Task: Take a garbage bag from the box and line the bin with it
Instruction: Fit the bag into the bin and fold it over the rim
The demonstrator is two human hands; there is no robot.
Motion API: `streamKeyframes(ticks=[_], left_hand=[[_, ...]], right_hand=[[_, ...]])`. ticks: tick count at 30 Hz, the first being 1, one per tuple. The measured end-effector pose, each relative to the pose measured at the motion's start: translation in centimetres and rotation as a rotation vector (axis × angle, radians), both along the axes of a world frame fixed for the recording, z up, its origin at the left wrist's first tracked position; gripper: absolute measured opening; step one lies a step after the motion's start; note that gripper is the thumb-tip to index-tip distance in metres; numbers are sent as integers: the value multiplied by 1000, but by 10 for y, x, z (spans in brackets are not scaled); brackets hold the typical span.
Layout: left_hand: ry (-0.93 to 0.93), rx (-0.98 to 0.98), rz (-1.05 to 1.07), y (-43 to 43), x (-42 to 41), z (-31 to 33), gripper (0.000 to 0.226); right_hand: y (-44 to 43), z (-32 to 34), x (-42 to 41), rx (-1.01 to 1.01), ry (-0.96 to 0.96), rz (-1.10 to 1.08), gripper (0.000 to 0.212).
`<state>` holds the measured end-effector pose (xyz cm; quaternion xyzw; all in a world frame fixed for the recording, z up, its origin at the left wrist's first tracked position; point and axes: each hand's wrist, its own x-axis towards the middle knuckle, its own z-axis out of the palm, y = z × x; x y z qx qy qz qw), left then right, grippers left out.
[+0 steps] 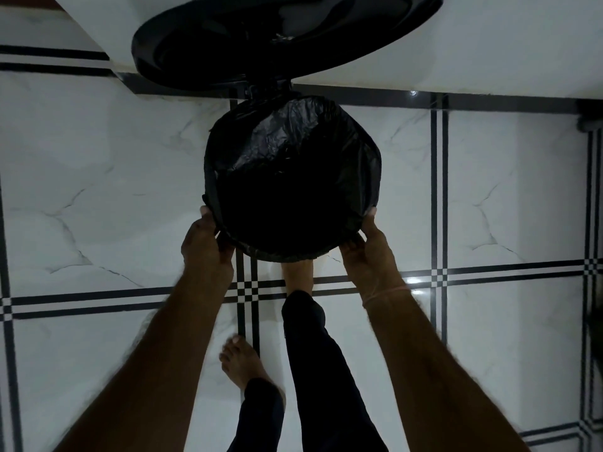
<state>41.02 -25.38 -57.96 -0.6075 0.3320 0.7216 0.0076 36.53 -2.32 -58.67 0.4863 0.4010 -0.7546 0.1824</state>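
Observation:
A round black bin stands on the tiled floor, seen from straight above, with its lid (261, 37) swung up and back against the wall. A black garbage bag (293, 151) lies inside it, its edge folded over the rim (372, 151) around most of the opening. My left hand (207, 244) grips the bag's edge at the near left of the rim. My right hand (367, 249) grips the bag's edge at the near right. The bin's body is hidden under the bag. No box is in view.
White marble-look floor tiles with black border lines (439, 190) surround the bin. One bare foot (298, 272) is set forward right under the near rim; the other (241, 363) stands further back. A white wall (489, 44) runs behind the bin. Dark objects (590, 119) sit at the right edge.

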Motion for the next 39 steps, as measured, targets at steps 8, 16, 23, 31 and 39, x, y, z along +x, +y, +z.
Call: streamKeyframes(ticks=[8,16,23,31,39], left_hand=[[-162,-196,-53,3,-9,-6,31],[-77,8,-36,-3,-2,-12,35],[-219,-295,-25,-2,-10,-17,24],[101,-467,-271,-24,-48,-6,27],[105,-547,-389,-47,-93,-16,36]], right_hand=[[9,-7,-20,71,-165,-54,23],[18,-2,-45,83,-51,128,42],[18,-2,-58,182,-125,182,8],[-10,18,-79,687,137,516,54],[3,-8,-99,751,270,427,46]])
